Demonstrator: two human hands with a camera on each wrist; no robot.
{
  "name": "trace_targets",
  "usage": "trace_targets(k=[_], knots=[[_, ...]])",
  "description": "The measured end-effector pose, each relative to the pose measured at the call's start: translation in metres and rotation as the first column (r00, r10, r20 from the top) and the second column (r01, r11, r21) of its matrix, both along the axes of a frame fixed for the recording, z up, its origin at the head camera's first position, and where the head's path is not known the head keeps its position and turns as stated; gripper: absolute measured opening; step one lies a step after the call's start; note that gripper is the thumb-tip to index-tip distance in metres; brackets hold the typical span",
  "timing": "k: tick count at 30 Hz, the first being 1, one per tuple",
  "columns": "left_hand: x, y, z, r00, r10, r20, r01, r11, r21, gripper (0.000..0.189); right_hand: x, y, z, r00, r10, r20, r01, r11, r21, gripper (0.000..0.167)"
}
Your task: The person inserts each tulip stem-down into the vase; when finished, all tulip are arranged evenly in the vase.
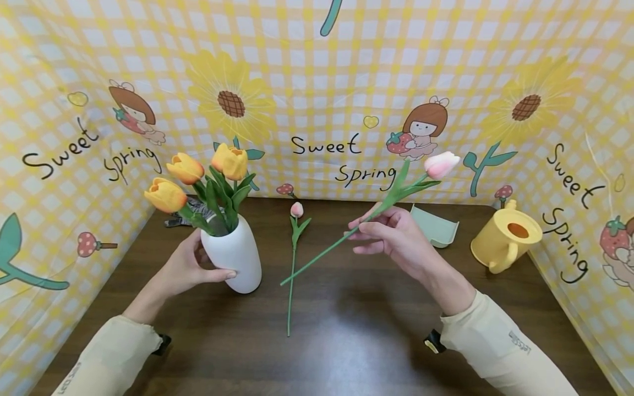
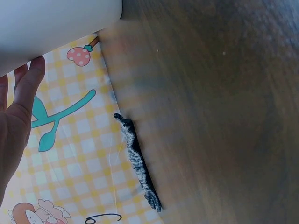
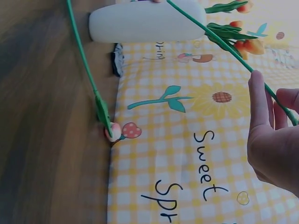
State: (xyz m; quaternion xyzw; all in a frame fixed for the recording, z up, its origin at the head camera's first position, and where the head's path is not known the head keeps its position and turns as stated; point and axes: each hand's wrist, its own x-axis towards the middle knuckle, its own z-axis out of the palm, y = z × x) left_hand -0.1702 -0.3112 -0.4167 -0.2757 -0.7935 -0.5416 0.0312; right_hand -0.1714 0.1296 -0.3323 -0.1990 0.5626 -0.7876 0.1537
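A white vase [image 1: 231, 256] stands left of the middle, with three orange-yellow tulips [image 1: 185, 168] in its mouth. My left hand [image 1: 185, 264] holds it from the left, thumb across the near side and fingers behind. In the left wrist view, fingertips [image 2: 36, 70] meet the vase's white side [image 2: 56, 23]. My right hand [image 1: 391, 236] pinches the green stem of a pink tulip [image 1: 442, 164] above the table. Its bloom points up to the right, its stem end down to the left. A second pink tulip [image 1: 296, 209] lies on the table, partly crossed in view by the held stem.
A yellow watering can [image 1: 505, 236] stands at the right edge of the dark wooden table [image 1: 342, 335]. Near the back lies a pale green tray-like piece [image 1: 436, 228]. Behind the vase is a dark grey bundle [image 1: 185, 213], partly hidden. Checked cloth walls [image 1: 307, 82] enclose three sides.
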Motion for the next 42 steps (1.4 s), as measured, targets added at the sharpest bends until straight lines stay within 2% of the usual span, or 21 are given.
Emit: trace_targets(k=[21,28,34,42], knots=[[0.001,-0.002,0.001,1.000,-0.013,0.000,0.013,1.000,0.008,0.089,-0.002,-0.017,0.020,0.999,-0.024,-0.042,0.020,0.996,-0.088,0.011],[0.000,-0.002,-0.001,1.000,-0.014,-0.006,0.014,1.000,0.003,0.088,-0.004,-0.024,0.032,0.994,-0.045,-0.098,0.028,0.986,-0.164,0.015],[0.000,-0.002,-0.002,1.000,-0.007,0.002,0.007,1.000,-0.010,0.088,-0.005,-0.032,0.040,0.992,-0.052,-0.114,0.026,0.975,-0.221,0.017],[-0.001,-0.003,-0.002,1.000,-0.007,0.006,0.007,1.000,-0.011,0.090,-0.011,-0.047,0.052,0.980,-0.083,-0.179,0.031,0.962,-0.273,0.017]])
